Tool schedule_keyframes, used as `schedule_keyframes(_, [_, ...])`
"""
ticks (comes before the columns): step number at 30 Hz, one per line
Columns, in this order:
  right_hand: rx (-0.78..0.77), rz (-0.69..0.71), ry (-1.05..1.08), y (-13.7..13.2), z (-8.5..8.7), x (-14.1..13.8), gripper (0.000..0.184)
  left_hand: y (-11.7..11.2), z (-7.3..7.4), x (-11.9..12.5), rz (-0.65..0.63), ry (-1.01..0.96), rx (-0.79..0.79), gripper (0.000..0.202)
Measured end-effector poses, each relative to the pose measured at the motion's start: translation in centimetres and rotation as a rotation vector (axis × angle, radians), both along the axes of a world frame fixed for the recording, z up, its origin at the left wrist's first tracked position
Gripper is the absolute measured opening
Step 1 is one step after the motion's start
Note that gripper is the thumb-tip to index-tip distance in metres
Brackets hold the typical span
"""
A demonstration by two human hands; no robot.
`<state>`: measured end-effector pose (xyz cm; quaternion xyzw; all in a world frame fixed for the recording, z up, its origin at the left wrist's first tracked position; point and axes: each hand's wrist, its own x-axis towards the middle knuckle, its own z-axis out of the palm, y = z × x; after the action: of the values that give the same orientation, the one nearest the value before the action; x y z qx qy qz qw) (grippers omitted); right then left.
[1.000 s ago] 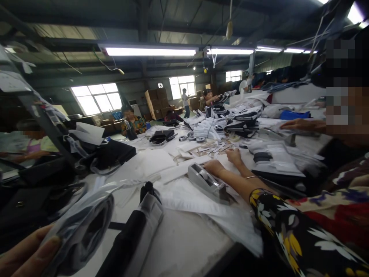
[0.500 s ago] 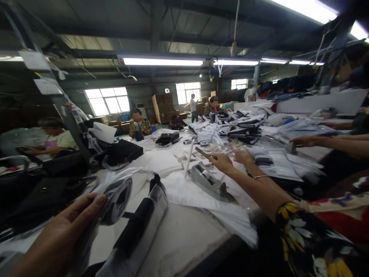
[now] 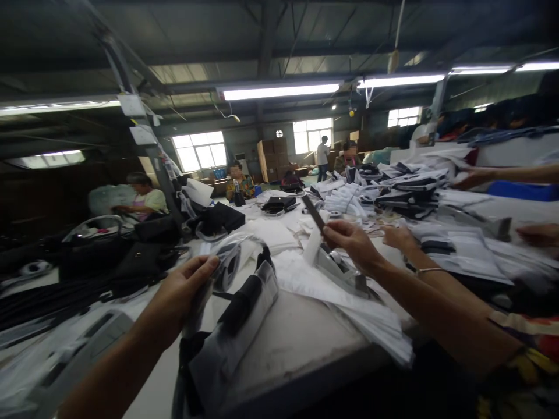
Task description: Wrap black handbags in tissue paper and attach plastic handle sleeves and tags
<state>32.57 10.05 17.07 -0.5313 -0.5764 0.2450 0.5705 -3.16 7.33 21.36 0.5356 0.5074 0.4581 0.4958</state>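
Note:
My left hand reaches in from the lower left and pinches the edge of a clear plastic bag with a dark coiled item inside. Just right of it on the white table lies a long black item in a plastic sleeve. My right hand is out of view. A co-worker's hand, on an arm with a floral sleeve, holds up a dark flat strip above a grey tape dispenser. That person's other hand, with a bracelet at the wrist, rests on the table behind it.
White sheets hang over the table's near edge. Black bags pile up at the left. Stacks of packed goods fill the far right. Other people sit along the table, with cardboard boxes by the windows.
The view has swung left and up. My left hand has risen with the bag toward the middle. The co-worker's hand has lifted the dark strip off the table.

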Motion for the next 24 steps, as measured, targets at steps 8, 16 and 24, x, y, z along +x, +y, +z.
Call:
schedule_keyframes(8, [-0.300, 0.565, 0.041, -5.0, -0.5, -10.0, 0.039, -0.5, 0.0, 0.5, -0.049, 0.005, 0.096, 0.052])
schedule_keyframes(16, [-0.202, 0.704, 0.077, -3.0, -0.1, -13.8, 0.026, -2.1, 0.6, 1.5, -0.029, 0.104, 0.184, 0.050])
schedule_keyframes(24, [-0.244, 0.648, 0.005, -3.0, -1.3, -12.2, 0.039, -1.8, 0.6, 0.9, 0.004, 0.045, 0.129, 0.054])
